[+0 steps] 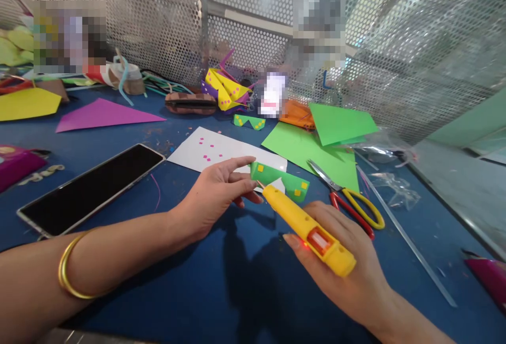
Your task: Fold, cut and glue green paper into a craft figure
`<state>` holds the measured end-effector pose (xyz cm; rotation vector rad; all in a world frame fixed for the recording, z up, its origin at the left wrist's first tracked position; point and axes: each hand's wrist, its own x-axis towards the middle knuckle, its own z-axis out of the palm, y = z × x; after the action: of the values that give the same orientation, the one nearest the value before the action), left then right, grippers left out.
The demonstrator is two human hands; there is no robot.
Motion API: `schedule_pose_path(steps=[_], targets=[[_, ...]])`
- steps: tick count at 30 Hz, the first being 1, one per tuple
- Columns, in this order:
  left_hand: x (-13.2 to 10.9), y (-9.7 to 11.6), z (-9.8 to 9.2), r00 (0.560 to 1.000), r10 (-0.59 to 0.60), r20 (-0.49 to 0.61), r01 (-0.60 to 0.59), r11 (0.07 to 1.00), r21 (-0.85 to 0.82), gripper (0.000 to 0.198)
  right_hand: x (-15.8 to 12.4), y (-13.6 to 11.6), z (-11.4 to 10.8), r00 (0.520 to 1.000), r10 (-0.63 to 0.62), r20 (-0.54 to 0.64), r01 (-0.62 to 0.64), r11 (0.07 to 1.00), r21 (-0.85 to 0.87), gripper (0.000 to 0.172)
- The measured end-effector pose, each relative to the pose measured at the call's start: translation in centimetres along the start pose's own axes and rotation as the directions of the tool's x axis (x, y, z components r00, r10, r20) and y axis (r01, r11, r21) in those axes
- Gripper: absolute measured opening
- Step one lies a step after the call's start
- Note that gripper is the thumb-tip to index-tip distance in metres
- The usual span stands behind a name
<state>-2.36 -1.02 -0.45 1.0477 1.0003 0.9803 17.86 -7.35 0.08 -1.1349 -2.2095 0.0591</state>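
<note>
Between the thumb and fingers of my left hand [221,188] is one end of a green paper piece [272,175] dotted with small yellow squares. A notch along its lower edge shows white behind. My right hand [343,254] is wrapped round a yellow glue gun [300,223], and a red light glows on its side. The gun's metal tip points at the lower edge of the green piece, close to my left fingertips; whether it touches cannot be made out. Behind them lies a white sheet [185,149] with several tiny pink squares on it.
Red-and-yellow scissors [351,202] lie open right of the gun, beside green paper [340,123] and a clear glue stick [411,244]. A black phone [95,188] rests at left. Behind are a smaller green piece [249,121], purple paper [106,116] and a brown pouch [190,103].
</note>
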Motion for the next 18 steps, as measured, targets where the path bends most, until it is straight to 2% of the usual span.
schedule_pose_path(steps=[5,18], targets=[[-0.08,0.07,0.02,1.000,0.013,0.001,-0.013,1.000,0.016,0.056,-0.02,0.31,-0.01,1.000,0.025,0.006,-0.025,0.998,-0.062,0.017],[-0.20,-0.04,0.03,0.999,0.037,-0.014,-0.037,0.999,0.036,0.055,0.02,0.23,-0.16,0.999,0.036,0.011,-0.034,0.989,-0.141,0.020]])
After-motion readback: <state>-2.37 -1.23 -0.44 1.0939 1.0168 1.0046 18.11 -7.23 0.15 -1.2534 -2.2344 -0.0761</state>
